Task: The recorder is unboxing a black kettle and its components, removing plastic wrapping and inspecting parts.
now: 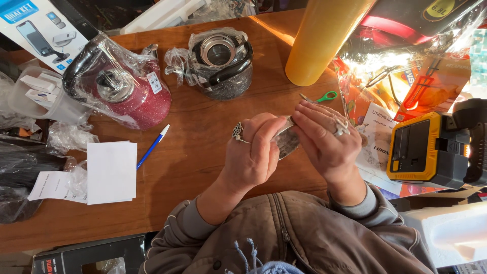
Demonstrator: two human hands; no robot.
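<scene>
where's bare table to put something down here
Bare wood lies between the blue pen and the left hand, below the grey speckled kettle. The right side is crowded by the yellow-black device and leaflets.

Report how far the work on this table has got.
Done, by the look of it: the red kettle and grey kettle sit in clear plastic wrap. In hand: left hand and right hand hold a small shiny piece between them. Untouched: scissors, pen, white paper.
</scene>
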